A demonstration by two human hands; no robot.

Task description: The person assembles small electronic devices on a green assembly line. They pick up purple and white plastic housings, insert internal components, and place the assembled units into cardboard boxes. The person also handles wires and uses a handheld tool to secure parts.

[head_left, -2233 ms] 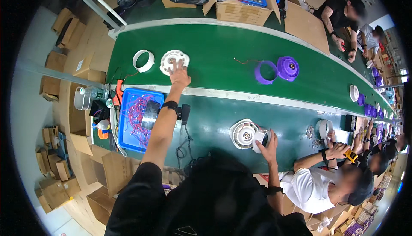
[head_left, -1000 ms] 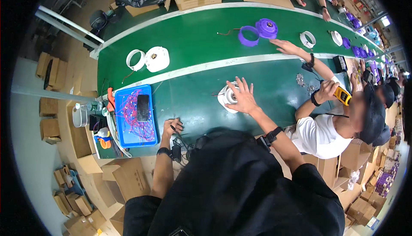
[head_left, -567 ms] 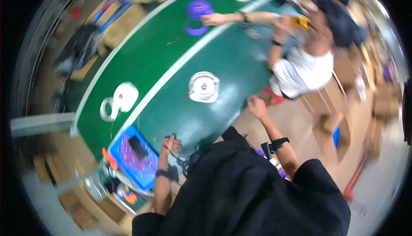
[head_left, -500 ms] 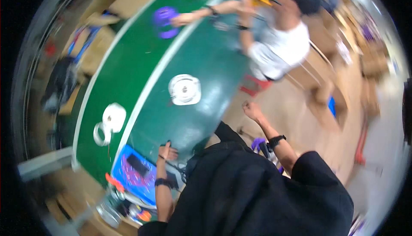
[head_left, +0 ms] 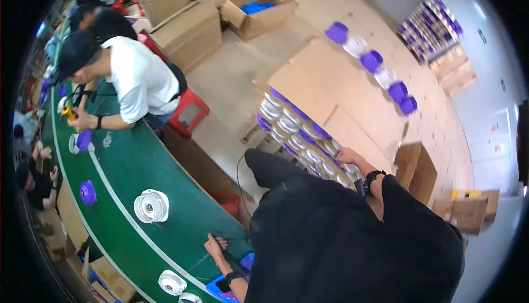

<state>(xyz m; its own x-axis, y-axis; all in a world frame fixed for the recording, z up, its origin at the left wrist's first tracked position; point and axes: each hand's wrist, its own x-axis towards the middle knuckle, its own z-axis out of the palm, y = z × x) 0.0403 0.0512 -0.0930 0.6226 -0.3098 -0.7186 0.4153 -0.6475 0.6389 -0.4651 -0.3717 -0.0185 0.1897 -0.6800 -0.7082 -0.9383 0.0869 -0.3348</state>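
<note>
My left hand (head_left: 216, 245) rests over the near edge of the green work table, its fingers apart and holding nothing. A thin dark cable runs beside it, and a blue tray (head_left: 246, 263) with purple pieces lies partly hidden by the forearm. Out to the right, my right hand (head_left: 346, 156) has loosely bent fingers and nothing visible in them. It is at the edge of a cardboard sheet (head_left: 314, 85), above a layered stack of white and purple round housings (head_left: 297, 132). Whether it touches the stack I cannot tell. A white round housing (head_left: 151, 206) sits on the table ahead of my left hand.
A purple housing (head_left: 87, 192) and another white one (head_left: 172, 282) lie on the green belt. A co-worker in a white shirt (head_left: 138, 77) holds a yellow tool (head_left: 69, 112). Beyond are a red stool (head_left: 188, 113), cardboard boxes (head_left: 190, 33) and a row of housings (head_left: 372, 60).
My view has swung to the right, bringing the stack and cardboard sheet into sight. My right hand is now at the stack; my left stays by the table edge.
</note>
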